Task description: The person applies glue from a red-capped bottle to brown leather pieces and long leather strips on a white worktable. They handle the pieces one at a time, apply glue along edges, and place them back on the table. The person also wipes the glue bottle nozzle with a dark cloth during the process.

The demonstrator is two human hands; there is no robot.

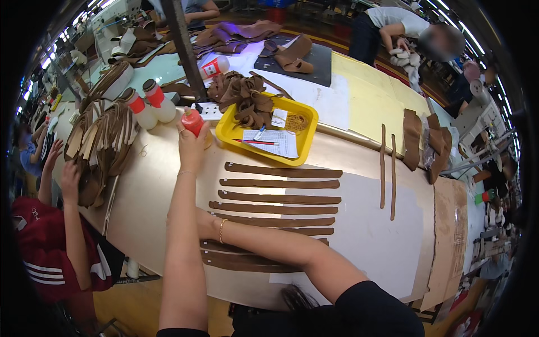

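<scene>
My left hand [192, 145] is closed around a bottle with a red top [192, 120] and a yellowish lower part, standing beside the yellow tray. Across the table comes my right arm, a bracelet at its wrist; my right hand [206, 223] lies behind my left forearm, its fingers hidden. Several brown strips [281, 196] lie in a row, one below another, each with a small white tag at its left end. The lowest strips [241, 261] are partly covered by my right forearm. A pale sheet [382, 241] lies under their right ends.
The yellow tray [303, 151] holds bundled brown strips, rubber bands, a paper and pens. Two red-labelled bottles [160, 104] stand at the back left near brown pieces [98, 135]. A metal post [185, 50] rises behind. A person in red [45, 247] sits at the left; another [387, 28] bends over at the far right.
</scene>
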